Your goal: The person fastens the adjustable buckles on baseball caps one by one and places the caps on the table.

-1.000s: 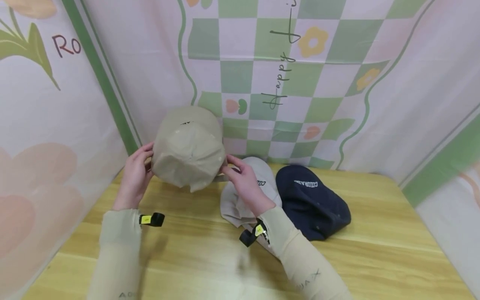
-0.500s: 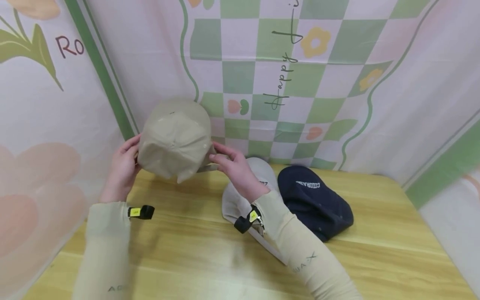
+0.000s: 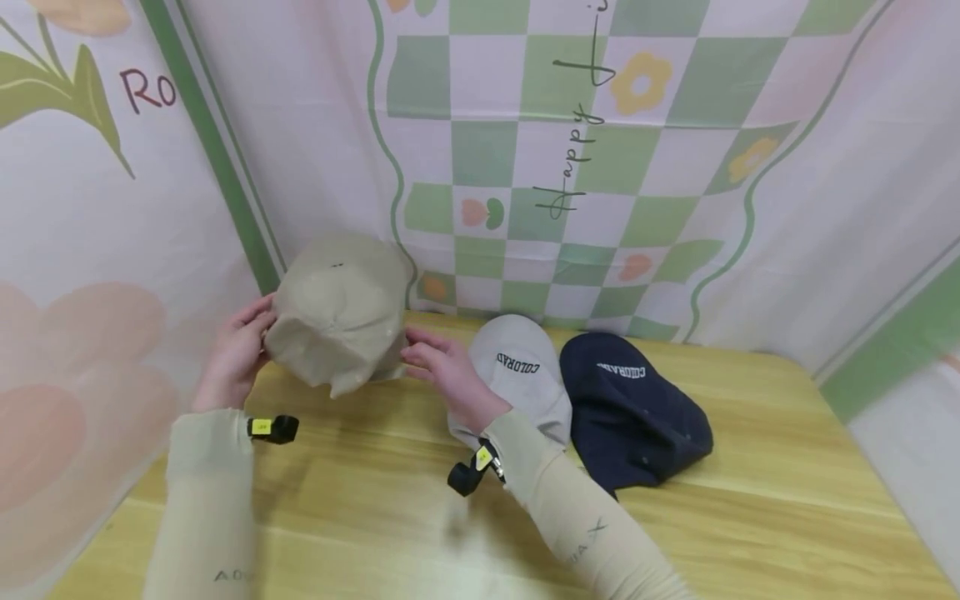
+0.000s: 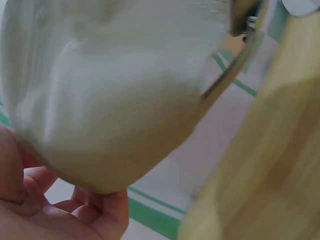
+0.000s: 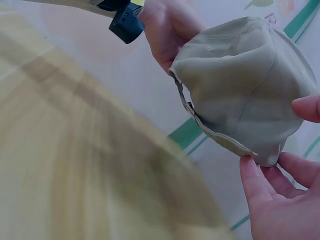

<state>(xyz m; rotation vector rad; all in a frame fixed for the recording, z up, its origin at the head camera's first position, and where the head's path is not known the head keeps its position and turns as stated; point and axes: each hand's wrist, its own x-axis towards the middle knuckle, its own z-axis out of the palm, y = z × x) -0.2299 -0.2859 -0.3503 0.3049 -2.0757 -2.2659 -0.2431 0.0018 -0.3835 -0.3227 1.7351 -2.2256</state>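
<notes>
Both hands hold a beige baseball cap (image 3: 337, 308) at the left back of the table, crown up, its brim side toward the backdrop. My left hand (image 3: 234, 354) grips the cap's left edge; in the left wrist view its fingers (image 4: 112, 212) curl under the rim. On the opposite side my right hand (image 3: 450, 375) pinches the edge, with the thumb (image 5: 306, 108) against the crown and fingertips under the rim in the right wrist view. The cap's back strap (image 5: 187, 106) shows there, below the crown. The far brim is partly hidden by the crown.
A light grey cap (image 3: 517, 367) lettered "COLORAD" lies right of my right hand, partly covered by that forearm. Beside it rests a navy cap (image 3: 637, 417) with white lettering. Printed fabric (image 3: 562, 167) hangs behind and left of the wooden table (image 3: 750, 500).
The beige cap has shifted left with both hands, rising slightly and then lowering. My right hand has moved off the grey cap's lettering, which shows more fully. The navy cap stays put.
</notes>
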